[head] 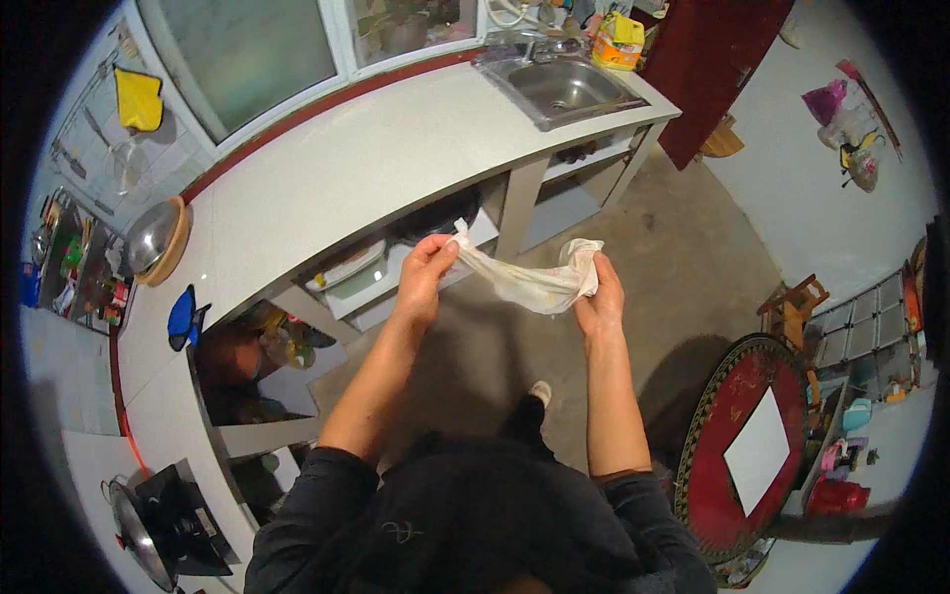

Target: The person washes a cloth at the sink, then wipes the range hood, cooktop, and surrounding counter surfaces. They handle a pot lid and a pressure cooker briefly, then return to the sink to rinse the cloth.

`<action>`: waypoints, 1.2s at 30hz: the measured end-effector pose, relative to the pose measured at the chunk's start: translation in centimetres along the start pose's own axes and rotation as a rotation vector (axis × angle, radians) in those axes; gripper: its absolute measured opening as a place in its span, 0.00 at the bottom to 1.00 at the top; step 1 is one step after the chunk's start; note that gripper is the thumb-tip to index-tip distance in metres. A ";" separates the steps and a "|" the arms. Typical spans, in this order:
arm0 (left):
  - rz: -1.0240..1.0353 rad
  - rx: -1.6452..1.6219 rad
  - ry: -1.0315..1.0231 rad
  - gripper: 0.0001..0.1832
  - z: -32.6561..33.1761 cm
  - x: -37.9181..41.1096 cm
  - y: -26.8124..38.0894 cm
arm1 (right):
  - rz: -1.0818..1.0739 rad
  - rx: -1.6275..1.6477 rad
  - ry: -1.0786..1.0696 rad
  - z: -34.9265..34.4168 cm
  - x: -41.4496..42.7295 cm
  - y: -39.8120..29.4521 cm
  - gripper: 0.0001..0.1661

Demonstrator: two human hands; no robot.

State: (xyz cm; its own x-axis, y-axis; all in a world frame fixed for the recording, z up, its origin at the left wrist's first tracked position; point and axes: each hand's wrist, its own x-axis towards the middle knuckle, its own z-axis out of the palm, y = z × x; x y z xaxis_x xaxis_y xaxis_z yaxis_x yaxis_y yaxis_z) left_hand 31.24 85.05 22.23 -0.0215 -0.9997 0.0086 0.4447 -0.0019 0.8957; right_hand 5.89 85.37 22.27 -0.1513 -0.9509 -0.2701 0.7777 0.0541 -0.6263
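A thin, damp-looking white cloth with faint yellowish stains sags between my two hands, above the floor. My left hand pinches one end between thumb and fingers, and a small corner sticks up past the fingertips. At the other end my right hand grips a bunched, folded part of the cloth, thumb on top. Both forearms reach forward from dark sleeves. The long white countertop lies beyond the hands, and the cloth is apart from it.
A steel sink is set into the counter's far right end, beside an orange-yellow package. To the left are a blue cloth item, a metal bowl in a basket and a wok. A round red table stands at right.
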 end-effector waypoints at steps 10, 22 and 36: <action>-0.219 0.582 -0.022 0.12 13.1 9.4 -10.0 | -0.092 0.095 -0.257 -4.7 12.1 -14.5 0.18; -0.863 -0.434 -0.205 0.38 27.5 15.7 -14.8 | -0.234 -0.730 -0.009 -4.9 14.7 -16.4 0.15; -0.908 -0.137 -1.269 0.20 42.4 14.6 -24.1 | -0.399 -0.065 0.774 -21.2 0.9 -23.6 0.19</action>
State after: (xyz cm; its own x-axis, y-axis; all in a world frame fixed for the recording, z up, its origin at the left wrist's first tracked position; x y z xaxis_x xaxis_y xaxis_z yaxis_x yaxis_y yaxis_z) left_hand -17.80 71.49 19.61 -0.9973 0.0083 -0.0734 -0.0616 -0.6425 0.7638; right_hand -25.53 89.70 21.35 -0.7954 -0.4291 -0.4279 0.5455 -0.1993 -0.8141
